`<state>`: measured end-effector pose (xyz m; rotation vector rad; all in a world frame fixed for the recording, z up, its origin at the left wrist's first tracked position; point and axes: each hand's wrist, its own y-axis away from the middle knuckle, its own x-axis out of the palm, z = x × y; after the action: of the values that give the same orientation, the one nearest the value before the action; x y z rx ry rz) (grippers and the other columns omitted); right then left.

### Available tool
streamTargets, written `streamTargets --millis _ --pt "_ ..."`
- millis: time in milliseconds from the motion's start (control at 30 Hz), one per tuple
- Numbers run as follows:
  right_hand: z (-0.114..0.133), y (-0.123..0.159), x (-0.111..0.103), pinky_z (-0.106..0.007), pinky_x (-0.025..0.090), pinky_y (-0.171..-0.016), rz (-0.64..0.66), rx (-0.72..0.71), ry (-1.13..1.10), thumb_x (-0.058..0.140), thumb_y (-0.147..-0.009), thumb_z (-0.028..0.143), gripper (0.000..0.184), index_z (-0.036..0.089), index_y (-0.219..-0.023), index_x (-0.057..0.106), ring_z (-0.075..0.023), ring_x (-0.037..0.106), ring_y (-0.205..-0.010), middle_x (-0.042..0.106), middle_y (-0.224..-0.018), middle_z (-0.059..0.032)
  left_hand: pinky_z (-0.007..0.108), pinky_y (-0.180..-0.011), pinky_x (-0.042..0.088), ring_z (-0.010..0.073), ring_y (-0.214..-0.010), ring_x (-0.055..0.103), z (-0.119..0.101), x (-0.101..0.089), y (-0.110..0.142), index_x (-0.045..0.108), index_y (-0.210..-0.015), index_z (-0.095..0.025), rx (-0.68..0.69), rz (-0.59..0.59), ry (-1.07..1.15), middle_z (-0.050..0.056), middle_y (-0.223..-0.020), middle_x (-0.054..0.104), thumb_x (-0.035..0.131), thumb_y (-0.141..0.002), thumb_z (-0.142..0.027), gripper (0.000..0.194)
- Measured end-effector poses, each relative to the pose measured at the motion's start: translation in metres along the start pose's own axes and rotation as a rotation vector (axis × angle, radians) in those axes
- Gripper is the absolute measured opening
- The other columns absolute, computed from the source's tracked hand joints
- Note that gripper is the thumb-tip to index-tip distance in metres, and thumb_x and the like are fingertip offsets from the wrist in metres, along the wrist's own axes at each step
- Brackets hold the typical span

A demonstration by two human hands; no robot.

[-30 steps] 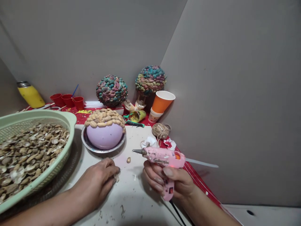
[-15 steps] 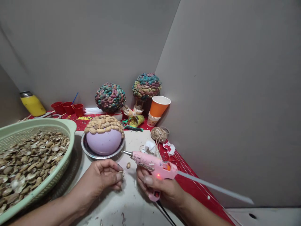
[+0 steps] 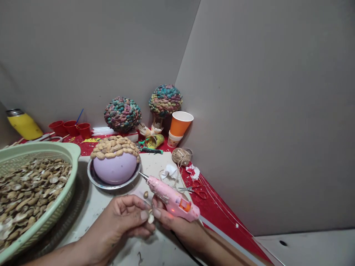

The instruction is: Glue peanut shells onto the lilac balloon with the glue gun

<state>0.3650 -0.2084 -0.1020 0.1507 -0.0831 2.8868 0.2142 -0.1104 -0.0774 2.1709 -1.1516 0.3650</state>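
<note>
My left hand (image 3: 126,218) pinches a peanut shell (image 3: 151,218), its pale inner side showing, between thumb and fingertips. Wrapped round a pink hot glue gun (image 3: 169,197) is my right hand (image 3: 174,221); its thumb is at the shell, close to the left fingertips. The gun's metal nozzle points up and left, and its indicator glows red. Beyond the nozzle, a lilac balloon (image 3: 115,170) sits in a metal bowl (image 3: 97,181), its upper part covered with rows of peanut shells (image 3: 115,147). One loose shell piece (image 3: 145,194) lies on the board between hands and bowl.
A green basket (image 3: 74,162) of peanut shells stands at left. Behind are two coloured shell-covered balls (image 3: 122,114), red cups (image 3: 70,127), an orange paper cup (image 3: 179,125), pliers (image 3: 151,150) and a yellow bottle (image 3: 24,125). Twine (image 3: 181,156) and red scissors (image 3: 198,189) lie right.
My hands have come together at the shell. The glue gun has tilted, its rear dropping and its nozzle rising. The view has shifted slightly to the right, uncovering the scissors.
</note>
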Motion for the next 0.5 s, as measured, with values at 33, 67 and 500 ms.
streamTargets --millis 33,67,500 --pt "0.000 0.000 0.000 -0.023 0.032 -0.053 0.007 -0.004 0.008 0.072 -0.081 0.045 0.036 0.018 -0.069 0.049 -0.0098 0.035 -0.056 0.041 -0.062 0.0053 0.026 -0.069 0.052 0.0140 -0.067 0.068 0.000 0.000 0.001 0.069 -0.078 -0.013 -0.012 0.000 0.004 0.004 -0.071 0.073 0.088 -0.062 -0.031 0.030" --pt "0.001 0.001 0.001 -0.023 0.032 -0.054 0.009 -0.006 0.017 0.071 -0.081 0.046 0.037 0.018 -0.069 0.049 -0.0100 0.036 -0.057 0.041 -0.063 0.0050 0.026 -0.068 0.052 0.0137 -0.066 0.067 0.000 0.000 0.001 0.069 -0.078 -0.013 -0.016 0.010 0.013 0.004 -0.071 0.073 0.088 -0.062 -0.030 0.030" --pt "0.020 0.006 -0.011 -0.026 0.033 -0.056 0.150 -0.095 0.206 0.063 -0.082 0.042 0.026 0.021 -0.077 0.049 -0.0132 0.034 -0.059 0.038 -0.066 0.0041 0.020 -0.066 0.051 0.0083 -0.064 0.058 -0.025 -0.017 0.012 0.068 -0.080 -0.015 0.148 -0.063 0.063 -0.002 -0.071 0.064 0.083 -0.069 -0.020 0.019"
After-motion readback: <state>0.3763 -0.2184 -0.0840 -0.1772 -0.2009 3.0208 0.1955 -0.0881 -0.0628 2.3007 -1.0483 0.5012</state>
